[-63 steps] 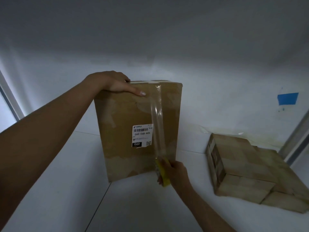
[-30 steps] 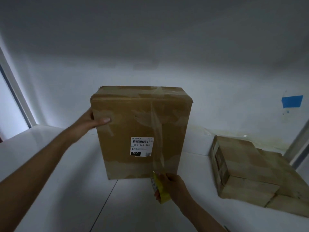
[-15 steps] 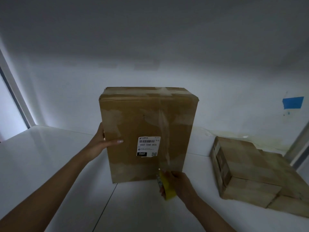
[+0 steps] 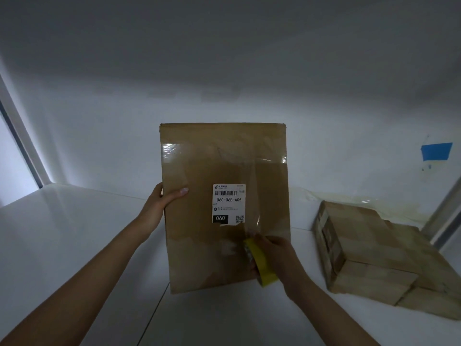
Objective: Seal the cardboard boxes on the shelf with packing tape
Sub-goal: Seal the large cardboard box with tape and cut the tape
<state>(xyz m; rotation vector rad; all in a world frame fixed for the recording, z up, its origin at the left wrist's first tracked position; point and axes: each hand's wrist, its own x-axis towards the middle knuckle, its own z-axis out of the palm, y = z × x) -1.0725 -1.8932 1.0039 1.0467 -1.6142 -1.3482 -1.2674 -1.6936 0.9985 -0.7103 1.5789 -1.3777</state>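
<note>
The cardboard box (image 4: 224,245) is stood upright on the white shelf (image 4: 74,245) with its labelled face turned to the camera. It is gripped at its left edge by the left hand (image 4: 162,203), the thumb laid across the front and the fingers hidden behind. The right hand (image 4: 279,255) is curled round a yellow tape roll (image 4: 260,265), which is pressed to the lower right of that face, just below the shipping label (image 4: 229,203). The box is judged light, being steadied by one hand, and stiff on its faces but easily dented at the edges. It is best held at the side edges, clear of the tape line. The strip of clear tape (image 4: 257,191) is thin and sticky, and is likely to wrinkle if slack is allowed. In the dim light it is made out only by glints, and its upper end cannot be placed. The top, back and underside are hidden, so the flaps cannot be judged. A second box (image 4: 369,253) lies flat well apart to the right, its far corner cut off.
</note>
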